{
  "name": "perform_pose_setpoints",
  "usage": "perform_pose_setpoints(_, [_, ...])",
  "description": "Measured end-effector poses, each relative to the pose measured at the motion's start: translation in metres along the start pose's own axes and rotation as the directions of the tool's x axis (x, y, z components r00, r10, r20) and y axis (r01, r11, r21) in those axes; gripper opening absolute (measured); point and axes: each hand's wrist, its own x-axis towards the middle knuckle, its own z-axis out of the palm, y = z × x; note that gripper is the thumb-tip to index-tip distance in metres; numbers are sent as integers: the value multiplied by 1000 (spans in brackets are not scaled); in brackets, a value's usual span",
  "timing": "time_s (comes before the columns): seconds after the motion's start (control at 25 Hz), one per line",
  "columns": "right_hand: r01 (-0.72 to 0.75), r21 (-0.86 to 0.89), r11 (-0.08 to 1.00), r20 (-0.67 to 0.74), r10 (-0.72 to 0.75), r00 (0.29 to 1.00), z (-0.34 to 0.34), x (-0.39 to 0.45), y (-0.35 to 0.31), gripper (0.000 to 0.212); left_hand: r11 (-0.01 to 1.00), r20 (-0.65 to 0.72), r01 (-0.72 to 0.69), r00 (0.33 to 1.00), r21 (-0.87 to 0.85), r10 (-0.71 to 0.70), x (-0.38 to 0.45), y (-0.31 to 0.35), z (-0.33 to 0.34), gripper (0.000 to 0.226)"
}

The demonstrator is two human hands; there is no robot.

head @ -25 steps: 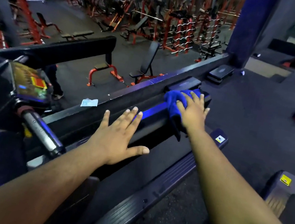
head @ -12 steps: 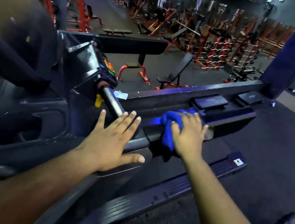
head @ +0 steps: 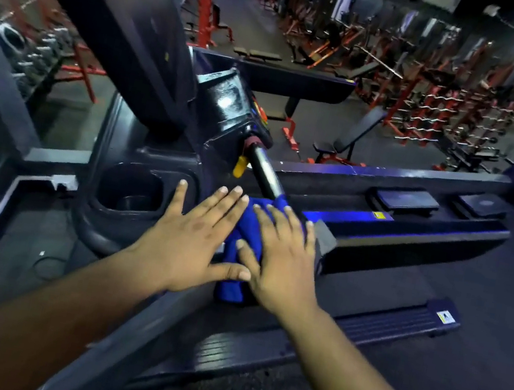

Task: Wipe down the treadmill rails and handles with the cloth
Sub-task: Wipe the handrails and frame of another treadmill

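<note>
Pressed flat with fingers spread, the right hand (head: 285,261) pushes the blue cloth (head: 245,244) down on the treadmill rail (head: 413,238), not squeezing it. Just beside it, the left hand (head: 192,242) lies flat and open, its thumb touching the cloth. A shiny handle (head: 264,172) sticks out above the cloth. A cup holder (head: 129,189) sits left.

Bright blue cloth (head: 248,227) against the black treadmill (head: 139,153), a silver-and-black handle (head: 264,172), a yellow tag (head: 240,166) beside it, red racks (head: 437,99) over grey floor (head: 487,304).
</note>
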Motion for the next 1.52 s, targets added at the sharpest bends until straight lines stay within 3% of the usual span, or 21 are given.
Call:
perform_pose_setpoints(0.08, [228,-65,971,152,-216,964,-15,14,19,74,1000,-7,22,1000,-12,-22,-16,-16,-2,115])
perform_pose_setpoints(0.12, [246,-81,966,199,-226,953,-22,26,35,76,999,-12,47,999,-19,-48,-24,-27,-3,113])
perform_pose_setpoints(0.2, [146,-83,986,183,-129,975,-27,37,50,76,994,7,110,994,-18,-110,-40,-49,-5,108])
perform_pose_setpoints(0.28, [81,-98,992,94,-72,993,-15,30,11,74,988,17,155,988,-28,-154,-48,-65,-4,107])
perform_pose_setpoints(0.36, [120,-60,991,88,-115,990,5,27,-57,75,981,4,158,987,-111,-159,-50,-77,-2,106])
perform_pose_setpoints(0.44, [176,22,984,173,-177,969,9,31,-94,78,959,-14,144,988,-245,-152,-54,-88,-1,103])
perform_pose_setpoints(0.52, [254,13,967,250,-249,936,0,42,-78,82,944,-30,137,988,-301,-153,-60,-104,-3,102])
perform_pose_setpoints(0.6, [242,-6,970,286,-230,930,-10,44,-44,86,946,-10,145,988,-290,-155,-67,-124,-4,104])
perform_pose_setpoints(0.68, [128,-93,987,257,-101,961,-11,38,-46,89,946,21,153,988,-285,-154,-75,-144,0,106])
perform_pose_setpoints(0.76, [91,-91,992,247,-66,967,2,34,-103,89,952,38,119,993,-281,-113,-79,-163,7,107])
perform_pose_setpoints(0.88, [200,-42,979,269,-182,946,20,45,-176,83,949,32,55,998,-312,-48,-72,-184,10,114])
perform_pose_setpoints(1.0, [273,-25,962,250,-258,933,12,47,-150,77,932,53,-1,998,-364,22,-73,-207,10,118])
perform_pose_setpoints(1.08, [192,-53,980,168,-180,969,7,29,-125,69,942,44,-51,997,-332,69,-74,-214,15,119])
perform_pose_setpoints(1.2, [-69,-96,993,12,71,997,28,23,-182,67,923,44,-77,994,-377,101,-76,-213,23,123])
perform_pose_setpoints(1.28, [-87,-134,987,-32,83,996,44,32,-229,69,903,20,-81,995,-422,99,-75,-213,27,126])
perform_pose_setpoints(1.32, [-29,-134,991,9,30,999,42,34,-234,69,899,18,-90,994,-429,109,-75,-216,27,126])
perform_pose_setpoints(1.44, [142,-104,984,133,-127,983,19,13,-167,71,912,35,-116,989,-393,141,-75,-223,24,124])
perform_pose_setpoints(1.52, [-58,-100,993,84,66,994,5,-1,-103,79,929,30,-113,991,-352,132,-76,-219,21,122])
